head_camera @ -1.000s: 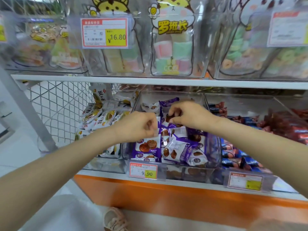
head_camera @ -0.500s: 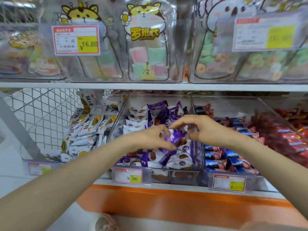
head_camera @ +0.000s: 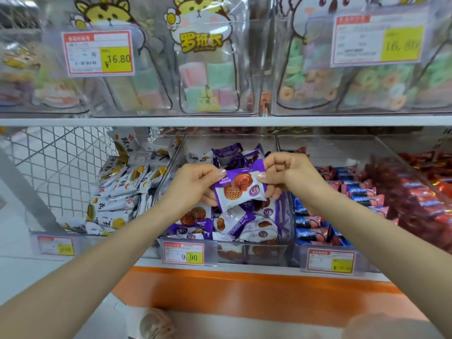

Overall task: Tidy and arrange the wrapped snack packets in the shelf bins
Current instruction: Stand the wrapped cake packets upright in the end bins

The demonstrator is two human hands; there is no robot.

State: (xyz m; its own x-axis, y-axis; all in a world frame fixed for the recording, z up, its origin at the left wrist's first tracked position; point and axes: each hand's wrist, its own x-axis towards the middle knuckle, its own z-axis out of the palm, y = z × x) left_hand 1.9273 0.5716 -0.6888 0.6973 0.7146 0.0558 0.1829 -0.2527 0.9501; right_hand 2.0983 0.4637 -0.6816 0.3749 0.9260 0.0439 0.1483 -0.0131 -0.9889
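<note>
Left hand (head_camera: 195, 183) and right hand (head_camera: 286, 173) each pinch one end of a purple-and-white wrapped biscuit packet (head_camera: 241, 189), held just above the clear plastic middle bin (head_camera: 285, 216) of like packets; its print is unreadable. The bin's red-and-yellow price tag (head_camera: 184, 253) reads 9.90; the upper-shelf tag (head_camera: 98, 53) reads ¥16.80.

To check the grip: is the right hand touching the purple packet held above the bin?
Touching. The head view shows the right hand pinching one end of the purple packet.

held packet (head_camera: 238, 189) purple/white, brown lattice-print biscuit. left bin packets (head_camera: 124, 184) white with yellow-orange print; right bin packets (head_camera: 310, 222) blue/pink, far-right packets (head_camera: 420, 199) red. price tag (head_camera: 183, 253) white, red border, yellow block; shelf front (head_camera: 244, 292) orange.
</note>
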